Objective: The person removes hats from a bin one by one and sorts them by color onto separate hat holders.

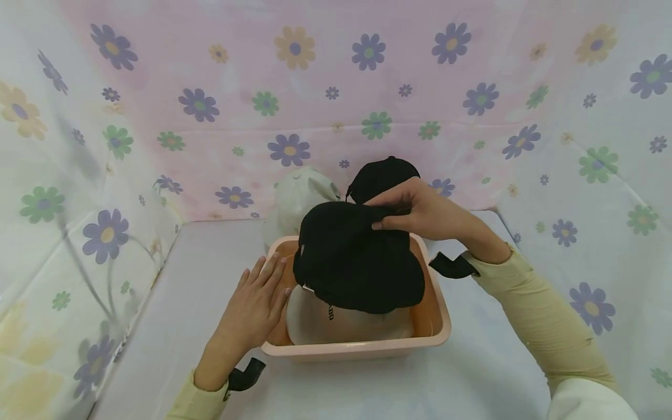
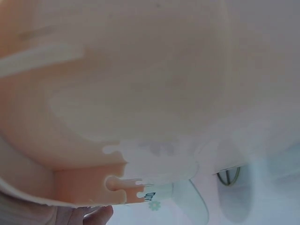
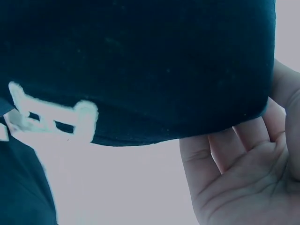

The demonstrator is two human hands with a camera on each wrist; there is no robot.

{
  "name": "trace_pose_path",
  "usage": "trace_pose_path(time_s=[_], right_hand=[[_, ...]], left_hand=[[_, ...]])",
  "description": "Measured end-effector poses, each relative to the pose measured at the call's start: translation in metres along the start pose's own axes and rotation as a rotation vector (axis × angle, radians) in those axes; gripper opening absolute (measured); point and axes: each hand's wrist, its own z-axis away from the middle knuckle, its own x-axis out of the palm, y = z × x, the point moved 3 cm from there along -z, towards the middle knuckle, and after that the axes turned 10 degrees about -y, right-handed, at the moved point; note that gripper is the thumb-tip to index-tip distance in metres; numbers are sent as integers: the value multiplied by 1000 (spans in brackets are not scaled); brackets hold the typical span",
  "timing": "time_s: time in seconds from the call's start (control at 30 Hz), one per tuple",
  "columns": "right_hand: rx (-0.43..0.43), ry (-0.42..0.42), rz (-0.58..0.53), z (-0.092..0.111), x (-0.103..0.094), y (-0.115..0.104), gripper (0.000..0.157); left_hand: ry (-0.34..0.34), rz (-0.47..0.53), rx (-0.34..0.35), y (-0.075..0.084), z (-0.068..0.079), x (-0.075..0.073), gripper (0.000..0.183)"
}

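Observation:
A black cap (image 1: pixel 357 256) hangs over a peach plastic basin (image 1: pixel 362 349), its top edge pinched between the thumb and fingers of my right hand (image 1: pixel 420 213). In the right wrist view, the black cap (image 3: pixel 154 70) fills the upper part and shows white stitched lettering, with the right hand's fingers (image 3: pixel 253 133) behind its edge. Inside the basin lies a white cap (image 1: pixel 336 324) with dark letters, partly covered by the black cap. My left hand (image 1: pixel 252 309) rests with straight fingers on the basin's left rim. Its fingertips (image 2: pixel 99 216) peek out below the basin wall in the left wrist view.
Behind the basin stand another white cap (image 1: pixel 301 195) and another black cap (image 1: pixel 383 175), near the back wall. A pale cloth (image 1: pixel 205 251) covers the table. Flower-printed sheets (image 1: pixel 325 70) close off the back and both sides.

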Motion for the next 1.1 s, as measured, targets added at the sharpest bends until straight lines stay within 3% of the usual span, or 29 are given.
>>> trace_pose_path(time_s=[0.17, 0.5, 0.67, 0.83, 1.1], right_hand=[[-57, 72, 41, 9, -24, -15, 33], [-43, 172, 79, 21, -62, -29, 34], [-3, 212, 87, 25, -85, -20, 31], [126, 272, 124, 28, -105, -6, 29], [254, 296, 82, 22, -124, 33, 30]], left_hand=[[7, -4, 14, 0, 0, 0, 59], [12, -5, 24, -1, 0, -1, 59], [4, 22, 20, -1, 1, -1, 58], [-1, 36, 14, -1, 1, -1, 58], [11, 31, 24, -1, 0, -1, 58]])
